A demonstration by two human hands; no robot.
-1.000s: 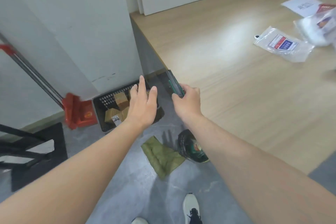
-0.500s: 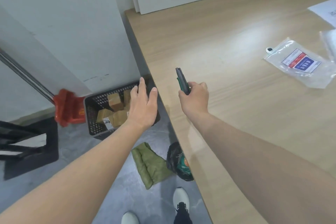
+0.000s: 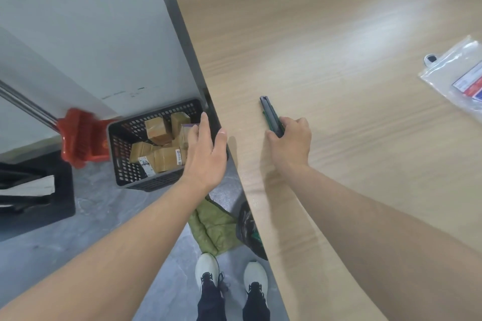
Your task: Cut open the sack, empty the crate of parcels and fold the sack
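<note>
Knife (image 3: 271, 114) handling is the main hazard at this step. Right hand (image 3: 289, 143) grips the rear of the handle with its fingers (image 3: 297, 122) curled round it, and the body lies along the wooden surface (image 3: 339, 34), near the left edge. Whether the blade is retracted cannot be told; an exposed blade could cut a hand on the next reach. A sleeve or arm brushing the tool could push it over the edge toward the shoes (image 3: 208, 268).

Left hand (image 3: 206, 154) hovers over the black crate (image 3: 125, 164) on the floor, fingers (image 3: 203, 125) straight and spread, holding nothing. The crate is loaded with brown parcels (image 3: 156, 130); a one-handed lift would probably tilt it and spill them.

The green sack (image 3: 211, 227) lies crumpled on the floor just ahead of the shoes, beside a dark bag (image 3: 246, 221), and a step forward could catch on it
</note>
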